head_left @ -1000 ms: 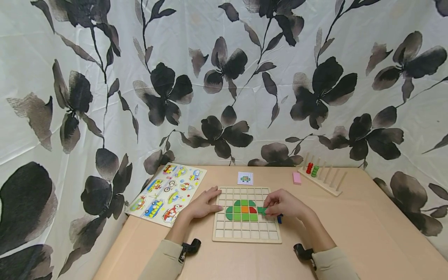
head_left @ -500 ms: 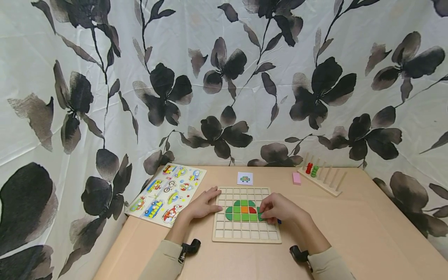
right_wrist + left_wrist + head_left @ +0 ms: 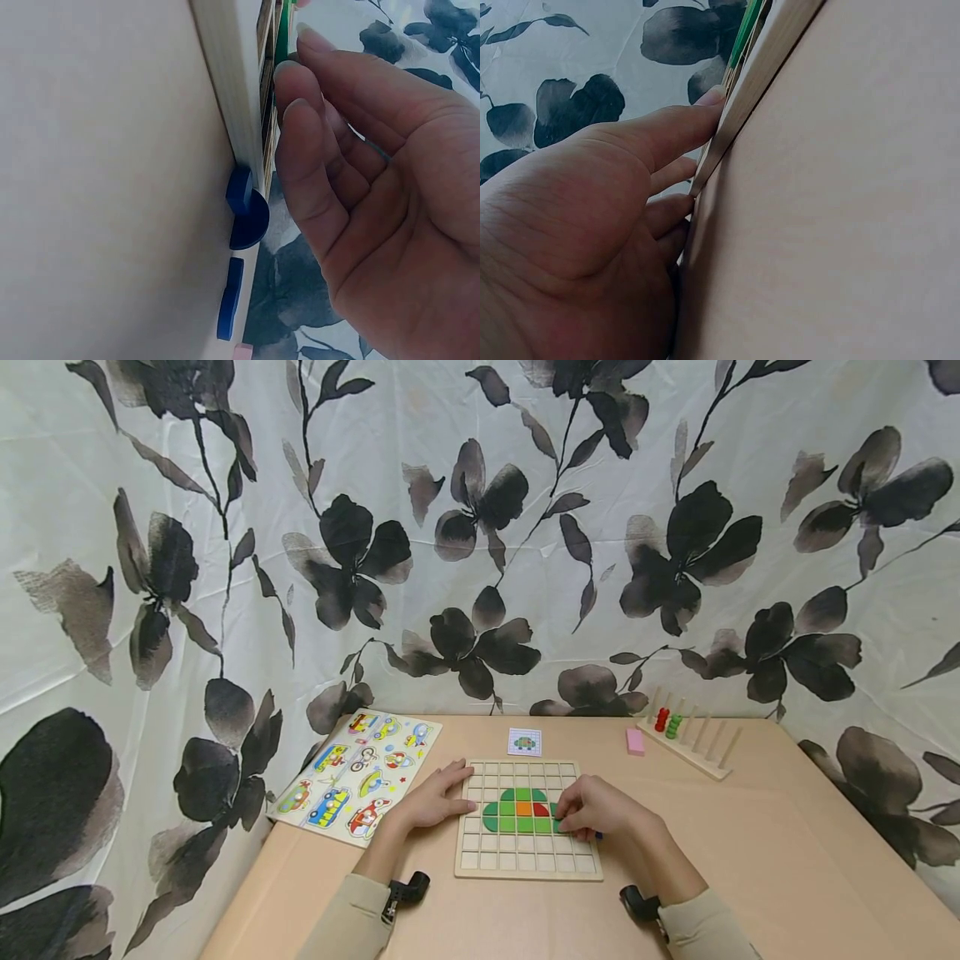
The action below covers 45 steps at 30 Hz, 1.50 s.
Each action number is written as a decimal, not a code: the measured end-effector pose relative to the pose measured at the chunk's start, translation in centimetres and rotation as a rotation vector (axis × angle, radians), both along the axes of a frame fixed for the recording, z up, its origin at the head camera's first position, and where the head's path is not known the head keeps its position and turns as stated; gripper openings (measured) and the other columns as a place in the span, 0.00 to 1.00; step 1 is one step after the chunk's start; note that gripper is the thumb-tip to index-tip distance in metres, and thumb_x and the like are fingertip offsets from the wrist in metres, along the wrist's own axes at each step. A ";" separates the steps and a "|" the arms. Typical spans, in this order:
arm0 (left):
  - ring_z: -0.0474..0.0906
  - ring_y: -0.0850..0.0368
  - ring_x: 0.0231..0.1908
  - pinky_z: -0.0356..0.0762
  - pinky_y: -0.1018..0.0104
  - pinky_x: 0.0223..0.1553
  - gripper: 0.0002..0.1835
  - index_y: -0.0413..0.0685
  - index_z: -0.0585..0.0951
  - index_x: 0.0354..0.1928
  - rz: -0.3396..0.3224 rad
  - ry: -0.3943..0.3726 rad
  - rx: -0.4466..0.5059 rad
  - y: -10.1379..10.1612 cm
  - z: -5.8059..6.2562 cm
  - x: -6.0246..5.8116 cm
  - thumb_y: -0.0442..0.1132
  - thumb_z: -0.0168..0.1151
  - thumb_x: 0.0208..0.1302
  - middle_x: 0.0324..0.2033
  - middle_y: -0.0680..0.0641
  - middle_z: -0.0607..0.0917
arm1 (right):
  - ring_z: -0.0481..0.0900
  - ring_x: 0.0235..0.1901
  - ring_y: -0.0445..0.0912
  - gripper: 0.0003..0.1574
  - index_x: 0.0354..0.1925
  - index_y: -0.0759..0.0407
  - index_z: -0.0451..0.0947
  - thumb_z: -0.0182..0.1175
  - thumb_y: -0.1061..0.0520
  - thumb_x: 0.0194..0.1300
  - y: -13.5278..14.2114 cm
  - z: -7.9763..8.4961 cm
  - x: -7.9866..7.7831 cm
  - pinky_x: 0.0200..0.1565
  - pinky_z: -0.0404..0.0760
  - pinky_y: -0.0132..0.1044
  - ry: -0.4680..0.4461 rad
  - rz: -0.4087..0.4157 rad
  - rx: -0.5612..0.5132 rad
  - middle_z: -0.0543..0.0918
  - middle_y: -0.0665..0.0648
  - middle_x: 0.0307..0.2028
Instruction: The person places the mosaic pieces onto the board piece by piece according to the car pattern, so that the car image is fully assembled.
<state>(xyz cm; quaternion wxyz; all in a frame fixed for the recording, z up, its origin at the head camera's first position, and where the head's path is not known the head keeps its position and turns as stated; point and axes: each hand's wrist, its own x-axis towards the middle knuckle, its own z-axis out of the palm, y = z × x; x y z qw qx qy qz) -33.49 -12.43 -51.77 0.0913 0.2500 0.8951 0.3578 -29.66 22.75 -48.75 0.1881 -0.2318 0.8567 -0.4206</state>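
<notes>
A wooden grid board (image 3: 527, 866) lies on the table. On it, green tiles (image 3: 517, 825) form a rounded shape around an orange tile (image 3: 523, 808) and a red tile (image 3: 540, 810). My right hand (image 3: 606, 806) reaches over the board's right side and pinches a dark green tile (image 3: 556, 827) at the end of the row; its fingers partly hide that tile. My left hand (image 3: 431, 800) rests against the board's left edge. In the left wrist view, its thumb (image 3: 682, 127) lies along the top edge and the other fingers touch the side.
Several blue pieces (image 3: 251, 221) lie beside the board's right edge. Behind the board is a small pattern card (image 3: 525, 742). A pink block (image 3: 635, 742) and a peg stand (image 3: 690, 752) with red and green beads are at back right. A vehicle picture board (image 3: 352, 777) lies at left.
My right hand has moved slightly left with the dark green tile, bringing it against the end of the green row, and now stays there. The left hand has not moved.
</notes>
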 end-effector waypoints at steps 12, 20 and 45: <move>0.47 0.37 0.82 0.40 0.40 0.83 0.40 0.42 0.68 0.77 -0.001 0.003 0.005 -0.1 -0.1 0.0 0.52 0.69 0.69 0.81 0.35 0.56 | 0.75 0.31 0.44 0.10 0.45 0.59 0.89 0.72 0.60 0.65 1.6 0.5 -0.5 0.29 0.74 0.29 0.168 -0.046 0.069 0.83 0.51 0.30; 0.47 0.37 0.82 0.40 0.40 0.83 0.41 0.43 0.67 0.77 -0.004 0.004 0.005 -0.2 -0.3 0.0 0.52 0.69 0.69 0.81 0.36 0.56 | 0.76 0.34 0.47 0.12 0.47 0.61 0.88 0.71 0.61 0.64 3.9 0.7 -0.9 0.30 0.77 0.30 0.221 -0.108 0.088 0.83 0.51 0.32; 0.46 0.38 0.82 0.39 0.41 0.84 0.41 0.44 0.67 0.78 0.003 0.005 -0.015 -0.1 -0.3 -0.1 0.52 0.68 0.70 0.82 0.37 0.56 | 0.74 0.27 0.43 0.08 0.30 0.57 0.87 0.68 0.69 0.62 4.2 0.2 -0.3 0.27 0.73 0.30 0.151 -0.105 0.208 0.81 0.49 0.25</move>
